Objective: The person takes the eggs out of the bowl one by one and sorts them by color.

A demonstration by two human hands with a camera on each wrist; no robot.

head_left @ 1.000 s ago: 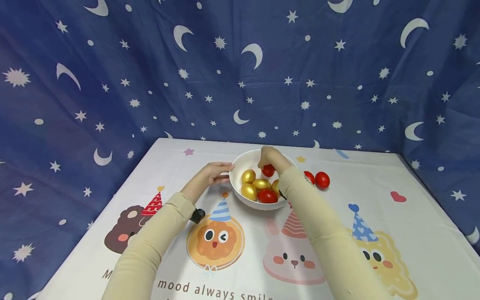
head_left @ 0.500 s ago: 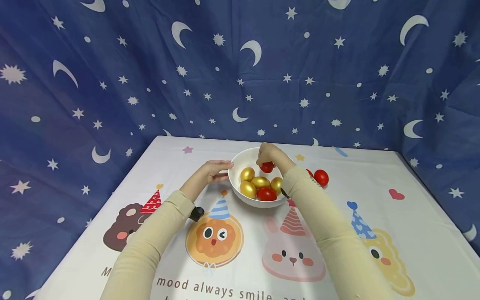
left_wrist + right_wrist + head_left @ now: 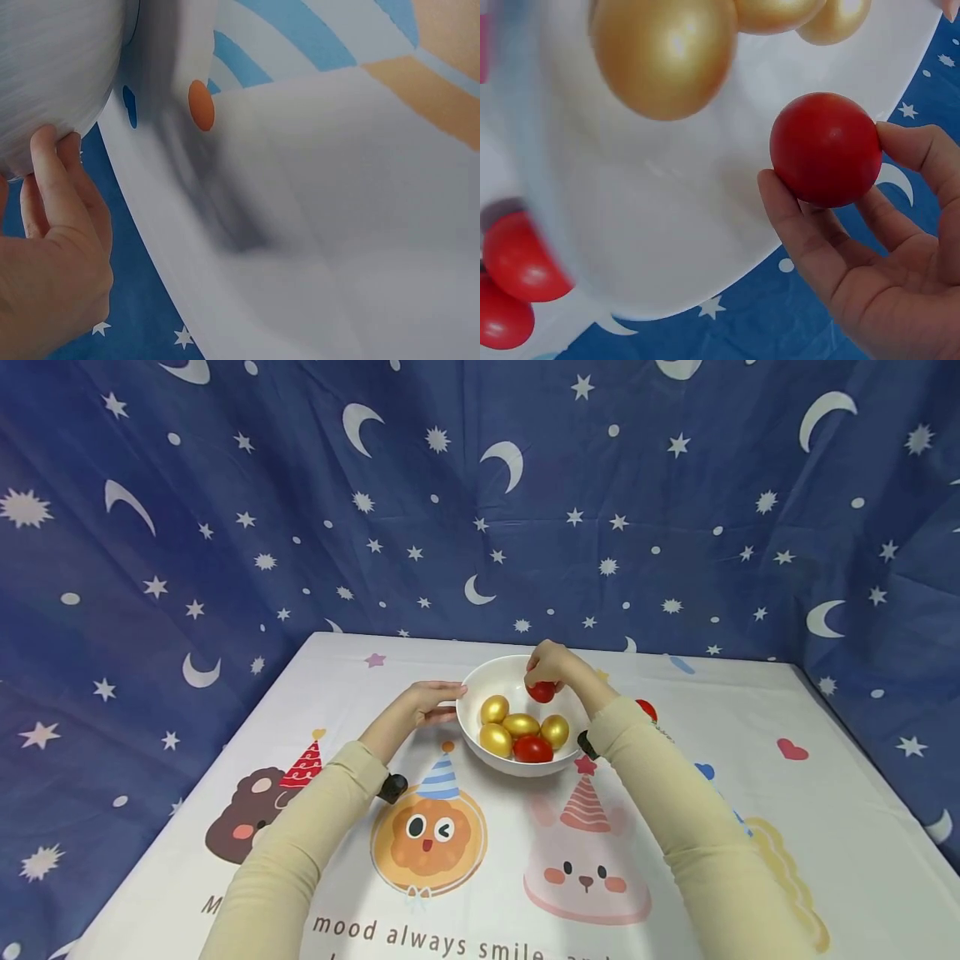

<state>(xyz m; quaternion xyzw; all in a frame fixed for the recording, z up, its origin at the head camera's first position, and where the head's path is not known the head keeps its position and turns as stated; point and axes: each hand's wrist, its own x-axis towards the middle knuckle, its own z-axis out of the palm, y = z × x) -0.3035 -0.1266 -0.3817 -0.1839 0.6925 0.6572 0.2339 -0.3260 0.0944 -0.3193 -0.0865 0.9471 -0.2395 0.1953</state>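
Observation:
A white bowl (image 3: pixel 495 678) stands toward the back of the table, with several golden eggs (image 3: pixel 521 724) and a red egg (image 3: pixel 533 749) lying in it. At its left rim, my left hand (image 3: pixel 426 703) holds the bowl by its edge; the left wrist view shows the fingers (image 3: pixel 54 172) against its outer wall. Over the back right of the bowl's inside, my right hand (image 3: pixel 561 667) pinches another red egg (image 3: pixel 826 150) between thumb and fingertips. Part of that egg is hidden by the hand in the head view.
Right of the bowl, one red egg (image 3: pixel 647 708) shows past the right sleeve; the right wrist view has two red eggs (image 3: pixel 525 256) outside the rim. A printed white cloth (image 3: pixel 862 810) covers the table, and a blue curtain (image 3: pixel 420 593) hangs behind.
My right hand has shifted slightly right and up with the red egg in its fingers. The left hand remains at the bowl's rim.

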